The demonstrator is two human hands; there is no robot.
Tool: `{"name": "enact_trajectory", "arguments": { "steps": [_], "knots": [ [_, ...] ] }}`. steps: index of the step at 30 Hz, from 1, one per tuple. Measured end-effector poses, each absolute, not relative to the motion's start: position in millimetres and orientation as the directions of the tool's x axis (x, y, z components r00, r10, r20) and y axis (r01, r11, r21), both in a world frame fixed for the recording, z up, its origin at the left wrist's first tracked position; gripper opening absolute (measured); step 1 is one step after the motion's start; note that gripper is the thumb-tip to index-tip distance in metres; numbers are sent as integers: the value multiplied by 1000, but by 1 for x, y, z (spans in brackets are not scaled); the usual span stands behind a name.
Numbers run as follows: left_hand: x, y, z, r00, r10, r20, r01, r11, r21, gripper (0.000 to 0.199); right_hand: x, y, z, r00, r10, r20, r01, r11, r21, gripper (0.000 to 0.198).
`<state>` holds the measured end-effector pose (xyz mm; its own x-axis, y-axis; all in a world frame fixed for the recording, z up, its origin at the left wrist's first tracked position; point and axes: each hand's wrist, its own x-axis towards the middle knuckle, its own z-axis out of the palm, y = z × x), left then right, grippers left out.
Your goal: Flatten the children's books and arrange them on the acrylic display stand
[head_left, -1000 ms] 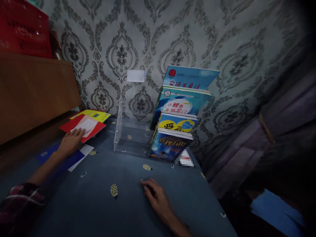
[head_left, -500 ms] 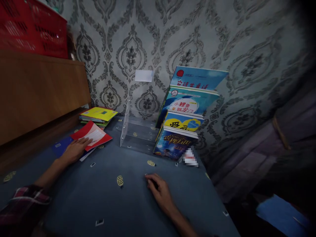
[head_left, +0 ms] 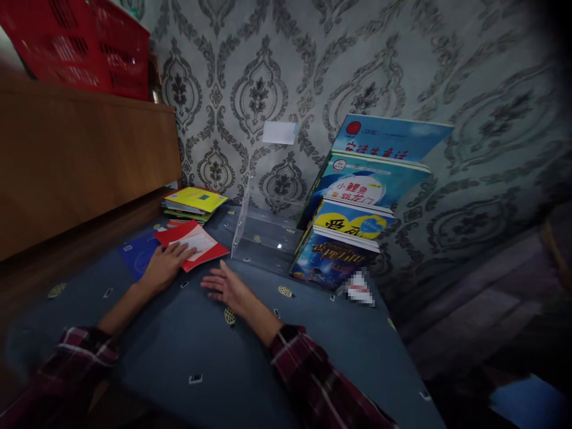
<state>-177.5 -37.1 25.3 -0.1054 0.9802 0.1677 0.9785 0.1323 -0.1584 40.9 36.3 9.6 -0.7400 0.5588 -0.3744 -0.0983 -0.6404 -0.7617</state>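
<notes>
My left hand (head_left: 166, 267) lies flat with outstretched fingers on a red book (head_left: 213, 255), touching the pale panel on its cover. A blue book (head_left: 134, 253) lies partly under the red one. Just to the right, my right hand (head_left: 227, 287) is open above the table, its fingers apart and pointing left, with nothing in it. Behind both hands is a stack of thin books with a yellow one (head_left: 196, 198) on top. A clear stepped stand (head_left: 264, 241) is beyond my right hand; its left part shows no books.
On the stand's right side, several books rise in steps, with a dark blue book (head_left: 328, 259) in front. A red basket (head_left: 89, 53) sits on a wooden cabinet (head_left: 89, 149) at left. Patterned wallpaper (head_left: 259, 71) backs the table (head_left: 241, 375), whose right edge drops into shadow.
My right hand has moved left and away from me, opening beside the red book. My left hand stays on that book. The view has shifted left.
</notes>
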Motion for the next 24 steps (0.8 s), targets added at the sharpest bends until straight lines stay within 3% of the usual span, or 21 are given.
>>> {"name": "enact_trajectory", "arguments": {
  "steps": [2, 4, 6, 9, 15, 24],
  "knots": [
    [-176, -39, 20, -86, 978, 190, 984, 113, -137, 62, 10, 43, 10, -756, 518, -401, -187, -757, -626, 43],
    [-175, -42, 13, -92, 970, 224, 986, 120, -115, 64, -12, 49, 6, -732, 531, -427, -253, -793, -554, 32],
    [-174, -45, 5, -162, 945, 285, 977, 194, -88, 64, -26, 53, -1, -715, 542, -441, -281, -801, -528, 19],
    [-177, -48, -4, -348, 871, 346, 925, 379, -23, 71, -32, 55, -9, -702, 559, -442, -317, -801, -508, 17],
    [-188, -46, -7, -555, 803, 219, 829, 556, 61, 83, -26, 53, -9, -709, 565, -422, -356, -803, -478, 20],
    [-200, -48, 7, -534, 837, 121, 839, 542, -47, 52, 1, 31, -14, -736, 533, -417, -309, -813, -494, 9]
  ]
}}
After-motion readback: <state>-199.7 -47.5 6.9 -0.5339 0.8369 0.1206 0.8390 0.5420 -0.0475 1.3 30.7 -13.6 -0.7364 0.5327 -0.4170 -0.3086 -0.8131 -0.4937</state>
